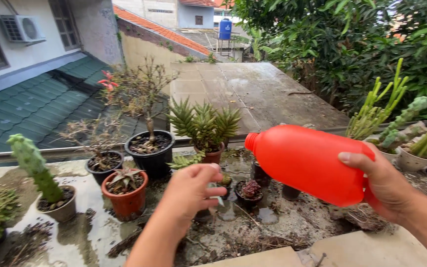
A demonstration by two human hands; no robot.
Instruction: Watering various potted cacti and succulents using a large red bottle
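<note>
R hand (386, 185) grips a red plastic bottle (305, 163) round its base, tipped on its side w/ the open neck pointing left, held in the air over a small dark pot (249, 193) on the wet ledge (90, 232). L hand (193, 190) reaches fwd, fingers curled round a small plant (216, 190) in front of it; can't tell how tight. Terracotta pot (126, 195) sits left of it, black pot (151, 151) behind

The red plastic bottle (305, 162) lies tilted nearly sideways in the air, uncapped mouth pointing left above the small pots (251, 194).
</note>
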